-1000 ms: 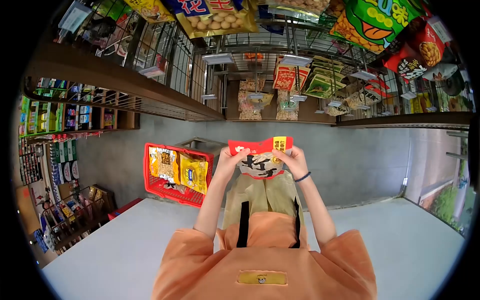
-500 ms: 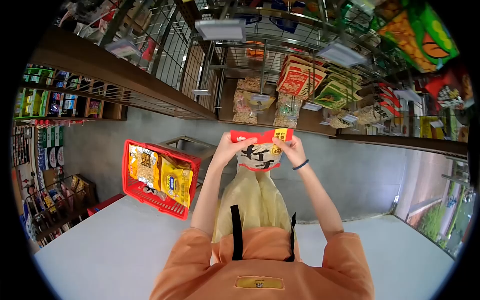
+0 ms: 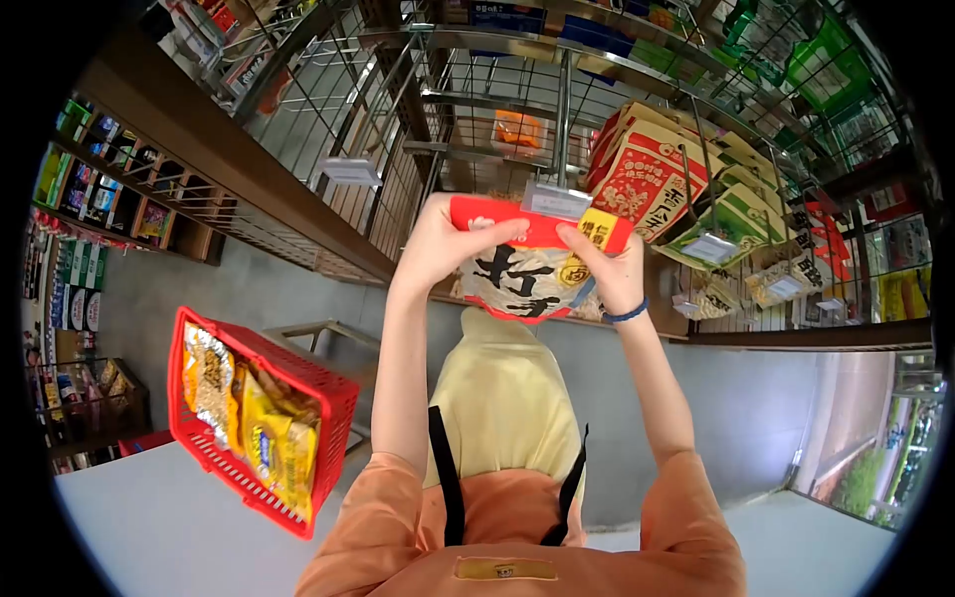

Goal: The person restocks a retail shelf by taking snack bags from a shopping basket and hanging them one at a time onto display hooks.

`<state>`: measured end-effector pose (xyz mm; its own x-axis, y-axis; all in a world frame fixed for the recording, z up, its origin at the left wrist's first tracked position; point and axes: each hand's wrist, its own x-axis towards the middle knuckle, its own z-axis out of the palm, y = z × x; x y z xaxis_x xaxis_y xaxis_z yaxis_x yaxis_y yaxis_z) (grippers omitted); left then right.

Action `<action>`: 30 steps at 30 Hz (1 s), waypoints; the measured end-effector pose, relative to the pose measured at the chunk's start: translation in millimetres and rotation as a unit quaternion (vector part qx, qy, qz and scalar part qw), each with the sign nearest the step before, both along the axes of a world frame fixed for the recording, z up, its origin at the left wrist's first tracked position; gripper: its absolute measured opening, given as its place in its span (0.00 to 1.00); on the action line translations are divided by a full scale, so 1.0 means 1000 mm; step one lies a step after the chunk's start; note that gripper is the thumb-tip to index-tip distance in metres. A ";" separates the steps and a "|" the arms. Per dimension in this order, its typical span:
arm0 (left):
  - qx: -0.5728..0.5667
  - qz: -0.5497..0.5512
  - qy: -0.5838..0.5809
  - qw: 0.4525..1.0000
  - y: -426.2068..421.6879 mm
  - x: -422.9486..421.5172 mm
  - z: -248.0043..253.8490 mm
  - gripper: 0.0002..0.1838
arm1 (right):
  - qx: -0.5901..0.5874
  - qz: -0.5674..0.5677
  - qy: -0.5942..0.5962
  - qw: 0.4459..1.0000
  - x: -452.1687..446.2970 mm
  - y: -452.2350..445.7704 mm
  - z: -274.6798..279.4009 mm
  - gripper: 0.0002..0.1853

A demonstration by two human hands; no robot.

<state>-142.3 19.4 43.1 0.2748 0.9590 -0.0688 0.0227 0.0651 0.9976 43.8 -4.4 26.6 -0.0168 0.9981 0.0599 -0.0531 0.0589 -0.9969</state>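
A red-topped snack bag with bold black characters and a see-through front is stretched between my two hands, below a shelf price tag that overlaps its upper edge. My left hand pinches the bag's left top corner, thumb lying across the red band. At the right top corner, my right hand grips the bag, thumb on the front; a dark blue band circles that wrist. What is inside shows pale, but its kind I cannot make out. My other fingers are hidden behind the bag.
A red basket holding yellow snack bags stands at left, beside a metal-framed stool. Ahead is a wire rack with hooks, red packets and green packets. A brown shelf beam runs along the left.
The snack bag and both hands have moved up and closer to the rack, under the price tag. The basket appears lower and further left as the view has shifted.
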 end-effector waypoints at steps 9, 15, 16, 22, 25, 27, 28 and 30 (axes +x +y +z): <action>0.189 0.014 -0.019 0.982 0.006 0.005 -0.023 0.08 | 0.168 -0.042 0.025 0.985 -0.004 0.010 -0.023 0.09; 0.198 0.010 -0.061 0.978 0.010 0.007 -0.018 0.09 | 0.193 -0.052 0.058 0.978 -0.007 0.011 -0.020 0.09; 0.203 0.008 -0.058 0.977 0.013 0.007 -0.018 0.09 | 0.193 -0.061 0.057 0.978 -0.007 0.011 -0.019 0.09; 0.179 0.014 -0.066 0.981 0.024 0.009 -0.022 0.10 | 0.198 -0.046 0.075 0.976 -0.007 0.017 -0.024 0.10; 0.197 0.014 -0.076 0.977 0.024 0.012 -0.022 0.10 | 0.196 -0.034 0.084 0.976 -0.007 0.017 -0.022 0.11; 0.212 0.019 -0.098 0.972 0.028 0.011 -0.024 0.09 | 0.203 -0.042 0.078 0.975 -0.007 0.018 -0.020 0.11; 0.210 0.017 -0.099 0.972 0.032 0.010 -0.026 0.09 | 0.208 -0.045 0.071 0.974 -0.007 0.019 -0.019 0.10; 0.210 0.013 -0.095 0.973 0.040 0.009 -0.029 0.09 | 0.199 -0.053 0.064 0.976 -0.005 0.023 -0.020 0.11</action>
